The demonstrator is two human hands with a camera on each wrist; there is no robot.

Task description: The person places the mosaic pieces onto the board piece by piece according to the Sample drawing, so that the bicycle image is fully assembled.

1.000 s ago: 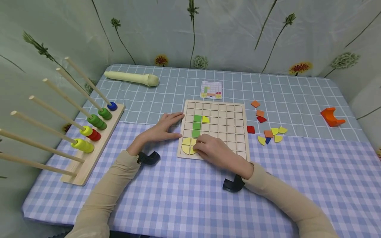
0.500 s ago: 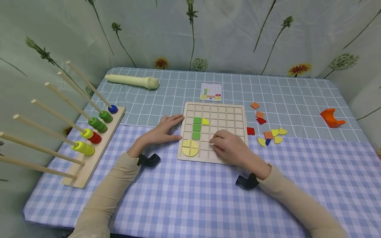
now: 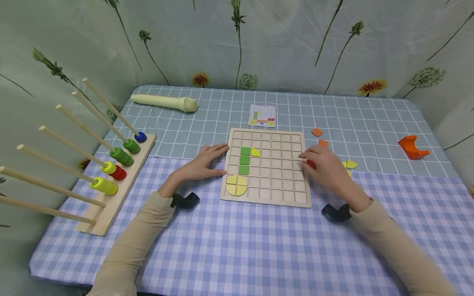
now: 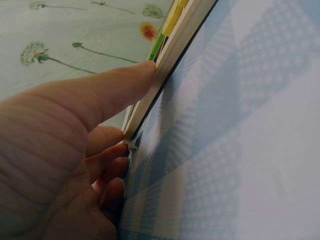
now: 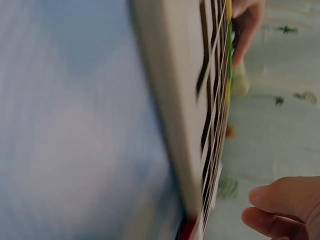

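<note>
The left hand [image 3: 201,164] has its thumb [image 3: 216,173] spread from the fingers [image 3: 218,149]; the right hand [image 3: 328,169] hovers, fingers loosely bent.

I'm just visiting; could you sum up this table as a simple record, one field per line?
Board: square, pale wooden grid board
On board: three green square tiles, a yellow quarter-circle tile, a yellow four-part circle
Left hand: touching the board's left edge
Right hand: at the board's right edge, near a flat red tile; no piece visible between its fingertips
Beyond board: printed paper pattern card
Far left: wooden peg rack with coloured rings
</note>
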